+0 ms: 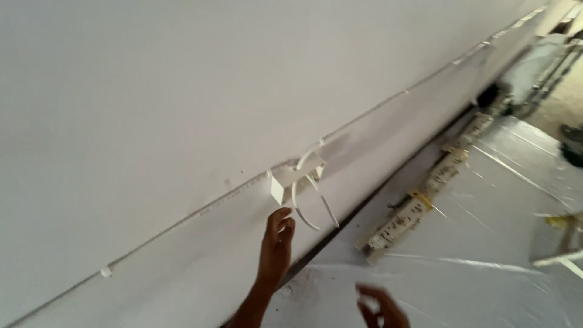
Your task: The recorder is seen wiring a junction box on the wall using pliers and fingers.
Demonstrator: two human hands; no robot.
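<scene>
A small white junction box (296, 177) is fixed to the white wall (182, 91), on a thin white cable (182, 222) clipped along it. Two white wire ends (316, 206) curl out of the box and hang down. My left hand (275, 246) reaches up just below the box, fingers curled near the wires, holding nothing that I can make out. My right hand (379, 307) is low at the frame's bottom, blurred, fingers bent; whether it holds anything cannot be told.
Clear plastic sheeting (486, 243) covers the floor. A long paint-spattered wooden strip (419, 203) lies along the wall's foot. Metal legs (549, 73) stand at the far right top, and another blurred frame (562, 240) at the right edge.
</scene>
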